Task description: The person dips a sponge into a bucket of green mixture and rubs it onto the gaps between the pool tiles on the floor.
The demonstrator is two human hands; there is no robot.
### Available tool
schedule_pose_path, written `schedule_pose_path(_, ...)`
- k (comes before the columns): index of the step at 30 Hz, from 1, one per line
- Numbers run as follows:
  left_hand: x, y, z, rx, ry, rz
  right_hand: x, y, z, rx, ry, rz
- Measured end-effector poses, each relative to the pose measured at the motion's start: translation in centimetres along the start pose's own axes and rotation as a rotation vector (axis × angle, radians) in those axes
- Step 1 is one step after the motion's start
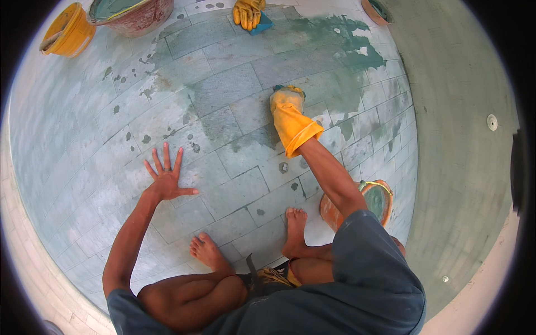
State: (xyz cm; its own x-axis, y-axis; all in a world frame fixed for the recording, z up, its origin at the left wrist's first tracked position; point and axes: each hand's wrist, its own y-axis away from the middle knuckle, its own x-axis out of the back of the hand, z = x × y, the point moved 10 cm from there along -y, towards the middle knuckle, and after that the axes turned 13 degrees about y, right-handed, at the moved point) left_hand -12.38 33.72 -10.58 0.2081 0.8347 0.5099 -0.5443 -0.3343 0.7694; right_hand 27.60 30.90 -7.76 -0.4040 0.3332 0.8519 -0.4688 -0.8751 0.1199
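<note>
My left hand is bare, with its fingers spread flat on the grey-green tiled floor. On my right hand is an orange-yellow rubber glove, and it presses down on the wet tiles further ahead. Its fingers are curled over something mostly hidden; only a bit of dark green shows at the fingertips. Around the glove the tiles are dark and damp. A thick smear of green paste covers the joints beyond it, toward the wall.
An orange bucket with greenish liquid stands beside my right foot. At the far left are a yellow bucket and a wide reddish tub. Another yellow glove rests by a blue flat piece. A green wall rises at right.
</note>
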Motion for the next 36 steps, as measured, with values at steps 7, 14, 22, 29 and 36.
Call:
schedule_pose_path(7, 0.3, 1.6, -3.0, 0.038, 0.004, 0.078, 6.5, 5.8, -4.7, 0.250, -0.308, -0.426)
schedule_pose_path(14, 0.7, 0.4, -0.6, 0.014, -0.007, 0.076, -2.4, -3.2, 22.8, -0.208, -0.109, -0.444)
schedule_pose_path(22, 0.4, 1.1, -1.7, 0.049, -0.016, 0.015, -5.3, 0.3, 13.3, 0.172, 0.276, -0.097)
schedule_pose_path(29, -0.3, 0.9, -1.6, 0.049, -0.031, -0.024, -0.7, 5.1, 1.9, 0.239, 0.032, -0.103)
schedule_pose_path(36, -0.2, -0.1, -0.8, -0.014, -0.023, 0.055, 6.7, 13.1, -11.6, 0.490, -0.439, -0.139)
